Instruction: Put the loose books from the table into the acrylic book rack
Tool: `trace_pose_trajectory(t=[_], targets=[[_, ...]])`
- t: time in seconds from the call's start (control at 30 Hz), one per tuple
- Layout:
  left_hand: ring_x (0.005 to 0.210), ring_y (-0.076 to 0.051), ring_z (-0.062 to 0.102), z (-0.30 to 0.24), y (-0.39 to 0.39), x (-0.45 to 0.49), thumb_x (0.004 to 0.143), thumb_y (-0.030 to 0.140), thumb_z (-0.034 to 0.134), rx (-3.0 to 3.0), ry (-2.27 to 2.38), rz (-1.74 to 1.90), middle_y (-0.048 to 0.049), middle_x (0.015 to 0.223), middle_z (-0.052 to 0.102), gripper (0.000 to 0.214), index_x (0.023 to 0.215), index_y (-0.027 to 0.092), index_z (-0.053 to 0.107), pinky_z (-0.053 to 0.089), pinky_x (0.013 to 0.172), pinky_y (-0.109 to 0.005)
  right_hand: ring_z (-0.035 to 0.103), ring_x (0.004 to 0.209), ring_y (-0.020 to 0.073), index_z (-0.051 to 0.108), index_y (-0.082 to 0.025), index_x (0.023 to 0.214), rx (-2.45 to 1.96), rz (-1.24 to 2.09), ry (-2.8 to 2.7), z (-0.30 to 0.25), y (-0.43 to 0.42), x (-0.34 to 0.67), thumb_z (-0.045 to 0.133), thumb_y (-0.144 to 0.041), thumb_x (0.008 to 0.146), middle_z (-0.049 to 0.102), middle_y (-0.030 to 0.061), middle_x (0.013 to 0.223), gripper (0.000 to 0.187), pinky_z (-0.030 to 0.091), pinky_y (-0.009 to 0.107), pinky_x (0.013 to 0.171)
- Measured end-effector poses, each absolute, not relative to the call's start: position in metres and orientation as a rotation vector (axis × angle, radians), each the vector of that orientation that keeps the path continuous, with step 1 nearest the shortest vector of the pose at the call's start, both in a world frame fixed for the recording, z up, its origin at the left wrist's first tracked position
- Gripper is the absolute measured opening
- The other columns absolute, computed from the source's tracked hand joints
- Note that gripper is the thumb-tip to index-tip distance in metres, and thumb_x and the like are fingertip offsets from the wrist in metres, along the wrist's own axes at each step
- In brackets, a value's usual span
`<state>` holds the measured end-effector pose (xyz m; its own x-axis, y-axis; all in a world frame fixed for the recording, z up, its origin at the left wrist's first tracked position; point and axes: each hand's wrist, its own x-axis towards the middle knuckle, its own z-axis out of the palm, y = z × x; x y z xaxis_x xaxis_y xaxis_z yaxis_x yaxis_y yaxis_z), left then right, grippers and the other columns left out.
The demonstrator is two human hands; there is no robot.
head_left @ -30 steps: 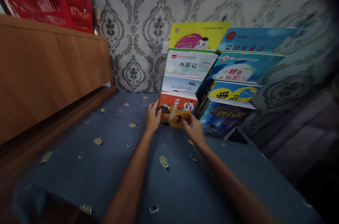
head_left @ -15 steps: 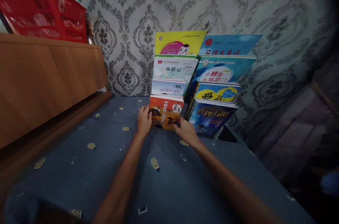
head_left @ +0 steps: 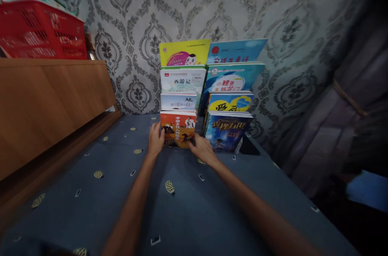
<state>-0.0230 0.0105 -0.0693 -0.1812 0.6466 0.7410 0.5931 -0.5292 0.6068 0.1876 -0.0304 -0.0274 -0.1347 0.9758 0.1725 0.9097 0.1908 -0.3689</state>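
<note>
At the front of the left row stands an orange book (head_left: 177, 129), upright and facing me. My left hand (head_left: 156, 139) is closed around its left edge, and my right hand (head_left: 202, 147) grips its lower right edge, thumb on the cover. Behind it rise a pale blue book (head_left: 178, 101), a white book (head_left: 182, 79) and a yellow book (head_left: 184, 52) in steps. The right row beside it has a dark blue book (head_left: 227, 131) in front, then a yellow-and-blue book (head_left: 230, 102), a teal book (head_left: 235, 78) and a taller blue book (head_left: 238, 51).
The books stand on a blue patterned cloth (head_left: 178, 215) against a wallpapered wall (head_left: 130, 13). A wooden cabinet (head_left: 54, 102) borders the left side, bearing a red basket (head_left: 39, 30). A black bookend base (head_left: 250, 147) shows at right, near a grey curtain (head_left: 321, 135).
The view has shifted, so the books and cabinet appear further left and the books more squarely faced. Both hands stay on the sides of the orange book.
</note>
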Motion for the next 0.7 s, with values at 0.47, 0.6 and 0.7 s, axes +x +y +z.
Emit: trace_pose_trajectory(t=[0.47, 0.6, 0.7], targets=[[0.138, -0.029, 0.051, -0.021, 0.004, -0.015, 0.096, 0.041, 0.051, 1.894, 1.372, 1.924, -0.0136, 0.144, 0.06, 0.049, 0.139, 0.018, 0.058, 0.035, 0.12, -0.046, 0.05, 0.139, 0.0287, 0.035, -0.011, 0.155, -1.047, 0.316, -1.722, -0.007, -0.011, 0.192, 0.049, -0.027, 0.089, 0.052, 0.0182, 0.151, 0.069, 0.04, 0.048, 0.116], [0.137, -0.029, 0.052, -0.025, 0.007, -0.018, 0.096, 0.042, 0.053, 1.907, 1.366, 1.893, -0.0134, 0.144, 0.059, 0.05, 0.14, 0.019, 0.057, 0.036, 0.119, -0.046, 0.055, 0.133, 0.0273, 0.042, -0.013, 0.151, -1.038, 0.383, -1.707, -0.002, -0.009, 0.2, 0.05, -0.025, 0.089, 0.057, 0.0161, 0.146, 0.063, 0.044, 0.045, 0.112], [0.128, -0.028, 0.059, -0.032, 0.008, -0.023, 0.096, 0.041, 0.053, 1.944, 1.353, 1.833, -0.0138, 0.137, 0.063, 0.05, 0.14, 0.018, 0.056, 0.042, 0.114, -0.046, 0.063, 0.121, 0.0264, 0.054, -0.012, 0.141, -1.151, 0.424, -1.807, -0.004, -0.014, 0.21, 0.047, -0.018, 0.088, 0.067, 0.0153, 0.131, 0.054, 0.049, 0.042, 0.105]])
